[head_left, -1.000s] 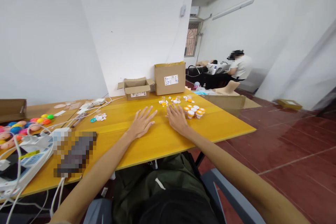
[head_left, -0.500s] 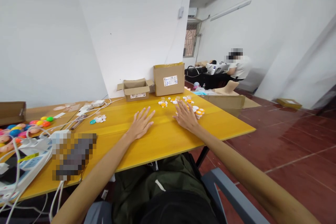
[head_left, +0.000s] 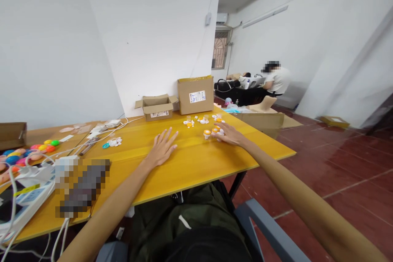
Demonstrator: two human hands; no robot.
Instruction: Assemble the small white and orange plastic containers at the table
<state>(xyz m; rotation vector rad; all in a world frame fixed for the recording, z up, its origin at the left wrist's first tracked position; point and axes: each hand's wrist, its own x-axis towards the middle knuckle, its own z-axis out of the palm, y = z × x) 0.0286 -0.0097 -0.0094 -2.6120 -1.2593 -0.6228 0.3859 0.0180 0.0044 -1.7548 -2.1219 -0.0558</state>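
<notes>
My left hand (head_left: 161,148) lies flat on the yellow table (head_left: 184,172), fingers spread, with nothing in it. My right hand (head_left: 231,134) is at a small cluster of white pieces with orange-rimmed tops (head_left: 215,129). Its fingers are stretched out and apart, reaching over the right side of the cluster and partly hiding it. One similar white-and-orange piece (head_left: 207,134) stands upright just left of the others. Behind them lie small loose white and orange parts (head_left: 203,120) and another such group (head_left: 188,123).
An open carton (head_left: 158,110) and a closed cardboard box (head_left: 196,96) stand at the back. At left are a power strip (head_left: 33,200), white cables, a blurred dark device (head_left: 84,188), coloured balls (head_left: 14,159) and white parts with a teal ring (head_left: 106,145). A person (head_left: 278,80) sits beyond.
My right hand has shifted right, from the left side of the white-and-orange pieces to their right side, uncovering pieces on the left. My left hand stays in place. The view has shifted slightly.
</notes>
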